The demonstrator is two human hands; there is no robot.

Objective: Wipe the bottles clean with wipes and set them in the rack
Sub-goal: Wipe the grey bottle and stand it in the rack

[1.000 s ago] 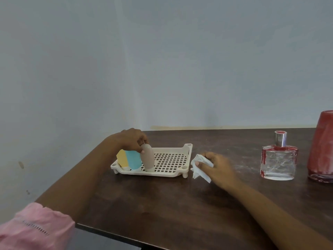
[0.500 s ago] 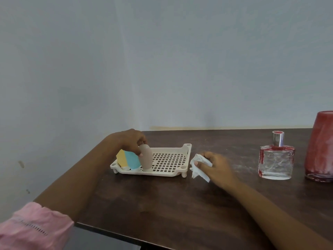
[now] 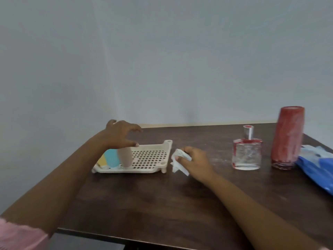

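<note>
Though only the head view is on offer, enough there to judge progress. Standing in the left end of the cream rack: a yellow bottle, a light blue bottle and a beige bottle, packed side by side, upright or close to it. Probably three done, then. Left to wipe, by the look of it: the square glass bottle with red trim and the tall red bottle, both upright on the dark surface, well apart from the rack on its right side and showing whitish smears (dust or residue, hard to say which). Past those, at the right edge, a blue packet, perhaps the wipes.

Left hand spread and arched just over the top of the beige bottle, fingers splayed, thumb tip at or very near the cap; not closed around anything, so apparently letting go. Forearm reaching in from the lower left, pink sleeve at the corner. Right hand low on the surface just beside the rack's right end, clenched on a crumpled white wipe, forearm running back toward the lower right.
</note>
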